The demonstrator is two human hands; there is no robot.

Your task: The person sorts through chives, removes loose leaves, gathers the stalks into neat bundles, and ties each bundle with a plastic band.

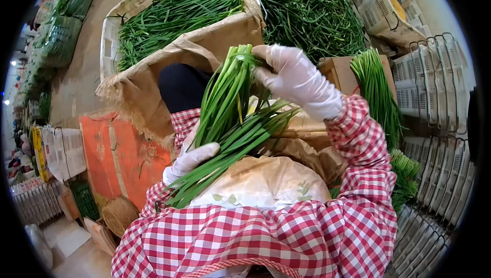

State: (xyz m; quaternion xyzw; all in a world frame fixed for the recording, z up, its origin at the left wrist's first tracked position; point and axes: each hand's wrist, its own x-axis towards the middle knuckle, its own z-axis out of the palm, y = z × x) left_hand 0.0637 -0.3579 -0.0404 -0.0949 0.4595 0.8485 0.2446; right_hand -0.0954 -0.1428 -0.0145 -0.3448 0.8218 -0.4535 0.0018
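Note:
A bunch of long green leafy stalks (221, 94) stands upright over my lap, its pale cut ends at the top. Near those ends, a green band goes round the bunch. My right hand (296, 76), in a white glove, has its thumb and fingers at the band, pressed against the stalks. Lower down, my left hand (192, 163), also gloved, is wrapped round the leafy part, its fingers partly hidden by leaves. Loose leaf ends fan out to the right and down over my left wrist. A stained pale cloth (261, 181) covers my lap.
Ahead stands a white crate (109, 48) of green stalks, lined with brown sacking (148, 66). A large green heap (307, 12) lies beside it. Tied bunches (376, 86) rest on a cardboard box at the right, near stacked crates (434, 84). An orange-red box (125, 155) is at the left.

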